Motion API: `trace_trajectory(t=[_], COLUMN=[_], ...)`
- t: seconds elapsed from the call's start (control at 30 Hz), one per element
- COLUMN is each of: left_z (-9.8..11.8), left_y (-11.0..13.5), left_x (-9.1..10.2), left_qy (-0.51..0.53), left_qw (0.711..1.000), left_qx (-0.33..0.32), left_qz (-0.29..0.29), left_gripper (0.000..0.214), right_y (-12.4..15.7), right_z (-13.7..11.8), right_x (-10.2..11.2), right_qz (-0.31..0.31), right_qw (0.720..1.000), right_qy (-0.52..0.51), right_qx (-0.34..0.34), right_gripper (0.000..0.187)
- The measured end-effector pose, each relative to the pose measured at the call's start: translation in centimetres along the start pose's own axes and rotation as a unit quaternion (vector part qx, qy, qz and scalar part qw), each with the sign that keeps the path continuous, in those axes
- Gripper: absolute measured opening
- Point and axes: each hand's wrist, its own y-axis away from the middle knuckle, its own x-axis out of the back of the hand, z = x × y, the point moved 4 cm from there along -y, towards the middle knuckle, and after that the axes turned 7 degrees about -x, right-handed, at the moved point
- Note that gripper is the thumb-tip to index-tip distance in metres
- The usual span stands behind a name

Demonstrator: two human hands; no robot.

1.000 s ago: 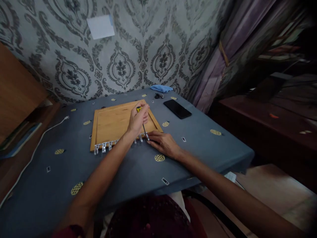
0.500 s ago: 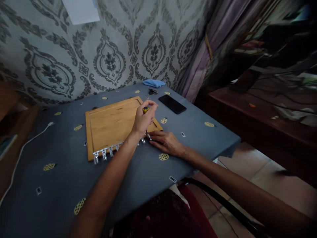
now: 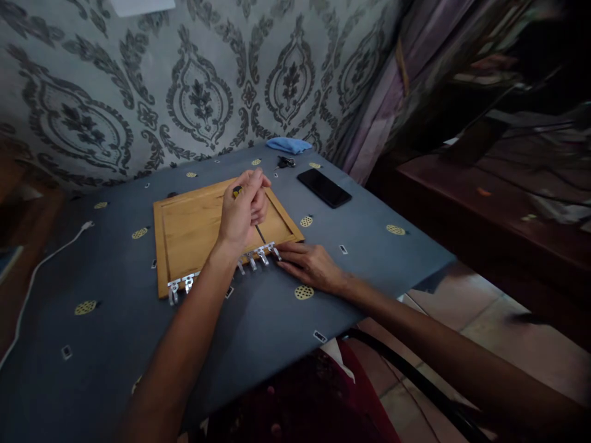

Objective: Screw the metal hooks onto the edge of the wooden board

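- Fingers of right hand (image 3: 316, 267): touching rightmost hook (image 3: 276, 251); pinched or not, cannot tell.
- Six hooks (image 3: 263, 256) visible, along near edge of one board (image 3: 194, 224).
- One screwdriver (image 3: 260, 234), within left hand's (image 3: 242, 208) clenched fingers; long axis slanting, tip down-right toward hooks.
- Beyond: one phone (image 3: 324, 188), one cloth (image 3: 289, 145).

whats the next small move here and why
Probably straighten the screwdriver before turning it: the left hand holds it slanted, with its shaft reaching down toward the metal hook strip, close to the right hand. Whether it is seated is too small to tell.
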Motion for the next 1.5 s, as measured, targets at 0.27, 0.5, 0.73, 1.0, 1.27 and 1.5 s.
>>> trace_trajectory(t=[0.27,0.5,0.73,1.0,1.27,1.5], left_z=[-1.7,-2.3,-2.7,-2.8,-2.6,-2.7], left_y=[1.2,1.0,1.1,1.3,1.4,1.3], left_x=[-0.2,-0.2,0.3,-0.3,-0.7,-1.8], left_qy=[-0.026,-0.022,-0.039,-0.036,-0.038,-0.027], left_qw=[0.998,0.998,0.996,0.997,0.999,0.994], left_qx=[-0.015,-0.013,0.004,-0.001,0.002,0.042], left_qz=[0.055,0.060,0.080,0.071,0.015,-0.094], left_gripper=[0.045,0.048,0.048,0.048,0.044,0.041], right_y=[0.1,0.0,0.0,0.1,0.0,0.0], right_z=[0.2,0.2,0.3,0.4,0.2,0.2], right_x=[-0.1,0.0,-0.1,-0.3,-0.1,0.0], right_qz=[0.012,-0.007,-0.011,-0.007,-0.002,-0.006], right_qw=[1.000,1.000,1.000,1.000,1.000,1.000], right_qy=[-0.008,-0.020,-0.015,-0.017,-0.010,-0.018], right_qx=[0.005,-0.014,-0.015,-0.012,-0.006,-0.006], right_gripper=[0.030,0.031,0.032,0.031,0.031,0.032])
